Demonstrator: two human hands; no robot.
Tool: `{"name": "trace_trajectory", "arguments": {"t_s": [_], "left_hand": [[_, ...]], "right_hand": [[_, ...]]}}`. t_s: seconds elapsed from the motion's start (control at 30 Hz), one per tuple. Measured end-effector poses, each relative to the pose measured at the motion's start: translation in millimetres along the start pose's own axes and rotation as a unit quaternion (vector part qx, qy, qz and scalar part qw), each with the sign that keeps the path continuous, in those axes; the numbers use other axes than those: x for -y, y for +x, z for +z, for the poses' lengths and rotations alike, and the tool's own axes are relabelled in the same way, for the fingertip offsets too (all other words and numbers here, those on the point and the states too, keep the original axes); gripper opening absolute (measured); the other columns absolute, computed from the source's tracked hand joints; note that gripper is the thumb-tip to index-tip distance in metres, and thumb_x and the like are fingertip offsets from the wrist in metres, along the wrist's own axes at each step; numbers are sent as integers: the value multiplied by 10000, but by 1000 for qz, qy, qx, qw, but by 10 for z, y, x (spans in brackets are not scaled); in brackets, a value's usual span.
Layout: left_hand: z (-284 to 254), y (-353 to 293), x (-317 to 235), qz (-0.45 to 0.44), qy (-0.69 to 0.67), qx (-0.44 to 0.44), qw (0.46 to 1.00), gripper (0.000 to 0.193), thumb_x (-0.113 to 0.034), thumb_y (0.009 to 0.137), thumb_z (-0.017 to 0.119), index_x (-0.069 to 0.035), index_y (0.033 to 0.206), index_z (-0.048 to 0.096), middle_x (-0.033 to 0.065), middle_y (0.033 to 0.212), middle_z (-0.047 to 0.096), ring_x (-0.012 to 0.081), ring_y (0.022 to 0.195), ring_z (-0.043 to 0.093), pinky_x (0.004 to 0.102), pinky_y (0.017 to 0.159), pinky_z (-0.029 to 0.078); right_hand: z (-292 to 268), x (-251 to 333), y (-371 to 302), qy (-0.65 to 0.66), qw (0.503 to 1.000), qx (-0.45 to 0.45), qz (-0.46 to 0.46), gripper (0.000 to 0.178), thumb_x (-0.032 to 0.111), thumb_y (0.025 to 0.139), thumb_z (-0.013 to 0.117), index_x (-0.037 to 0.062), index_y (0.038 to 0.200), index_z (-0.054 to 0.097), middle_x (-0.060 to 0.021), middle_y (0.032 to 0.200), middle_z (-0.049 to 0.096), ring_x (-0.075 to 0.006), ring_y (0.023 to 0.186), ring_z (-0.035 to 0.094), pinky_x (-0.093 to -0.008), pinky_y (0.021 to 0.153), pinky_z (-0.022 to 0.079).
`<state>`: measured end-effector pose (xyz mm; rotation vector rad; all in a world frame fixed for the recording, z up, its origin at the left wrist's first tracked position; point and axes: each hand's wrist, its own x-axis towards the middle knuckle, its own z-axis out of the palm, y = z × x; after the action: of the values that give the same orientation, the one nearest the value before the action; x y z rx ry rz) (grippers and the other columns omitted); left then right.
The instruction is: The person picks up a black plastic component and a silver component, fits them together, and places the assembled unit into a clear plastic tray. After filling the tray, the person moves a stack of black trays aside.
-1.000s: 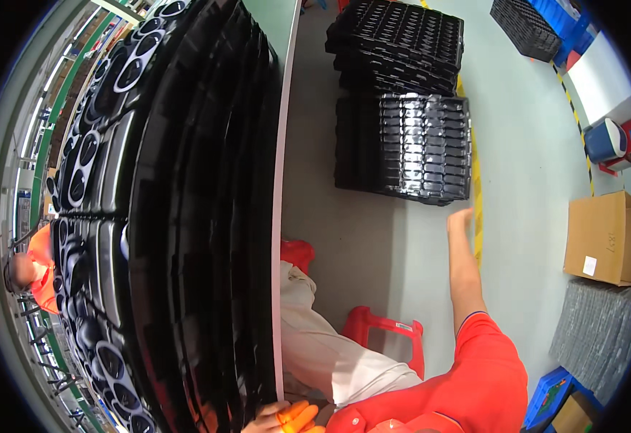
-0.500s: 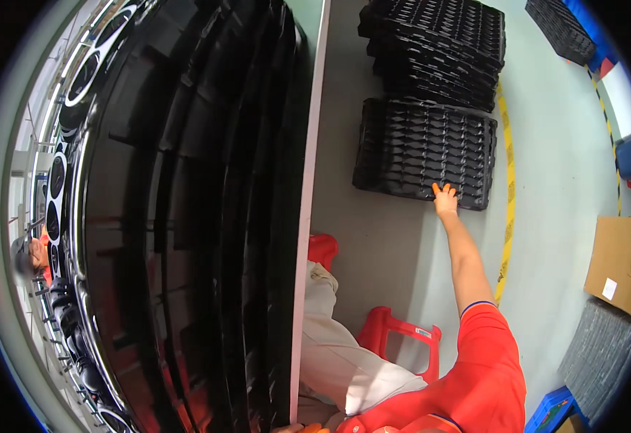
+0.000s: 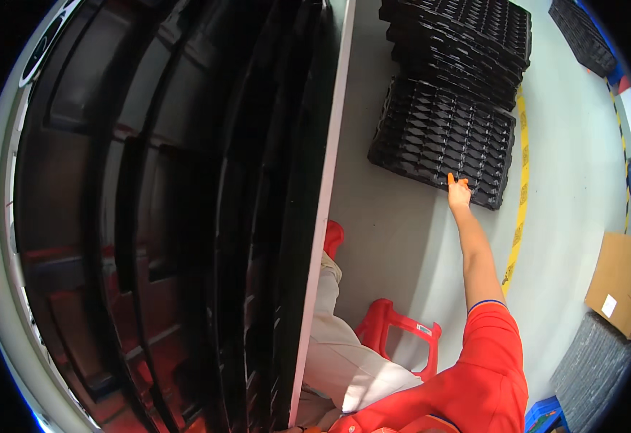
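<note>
Black tray point(image 3: 442, 133): right of the surface point(image 3: 328, 209), just near of the taller stack point(image 3: 467, 50)
Right hand point(image 3: 459, 189): at its near edge, can't tell if clamped
Left hand point(image 3: 314, 430): barely showing, can't tell
Tip: I'd grip mid-edge (off-centre probably twists it)

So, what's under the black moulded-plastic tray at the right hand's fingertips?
Grey floor shows along the near edge of the black moulded-plastic tray, by the right hand. What lies directly beneath is covered, so I can't tell whether it sits on floor or another tray.
</note>
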<state>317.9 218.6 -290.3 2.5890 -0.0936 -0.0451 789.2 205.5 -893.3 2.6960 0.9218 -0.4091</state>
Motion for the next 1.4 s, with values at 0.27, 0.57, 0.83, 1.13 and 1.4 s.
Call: {"name": "trace_trajectory", "arguments": {"t_s": [0.27,0.57,0.83,1.13,1.4], "left_hand": [[330,-249,57,-4,-9,-9,1000,265,-97,736,647,-69,998,633,134,1082,598,258,937,605,333,766,498],[529,-283,211,9,-28,-12,999,261,-87,740,629,-53,999,632,140,1072,601,258,921,608,327,750,498],[518,-142,330,23,-43,-7,999,259,-79,744,613,-39,999,631,144,1064,603,259,907,610,321,735,497],[395,-1,418,27,-39,-4,999,258,-69,748,595,-23,1000,630,150,1055,605,259,892,613,315,719,496],[-248,406,417,54,-49,-10,997,258,-60,752,579,-9,1000,629,154,1047,607,259,878,615,309,704,495]], "right_hand": [[-224,62,-141,-140,978,-141,-69,538,90,870,410,224,1383,322,-332,1061,538,-303,807,645,-403,623,527],[-55,-160,236,31,998,41,-22,364,74,860,447,86,1212,538,-202,1033,617,-306,923,632,-493,751,519],[-108,-267,48,81,986,142,-34,401,100,869,459,118,1268,491,-211,1187,534,-337,1091,544,-549,876,442],[-205,-165,-78,175,955,223,82,861,148,815,587,341,1434,19,-244,1472,41,-376,1355,147,-600,1045,166],[405,-358,-527,301,940,-156,28,807,147,724,663,206,1407,238,-287,1398,238,-397,1301,252,-473,1068,234]]}}
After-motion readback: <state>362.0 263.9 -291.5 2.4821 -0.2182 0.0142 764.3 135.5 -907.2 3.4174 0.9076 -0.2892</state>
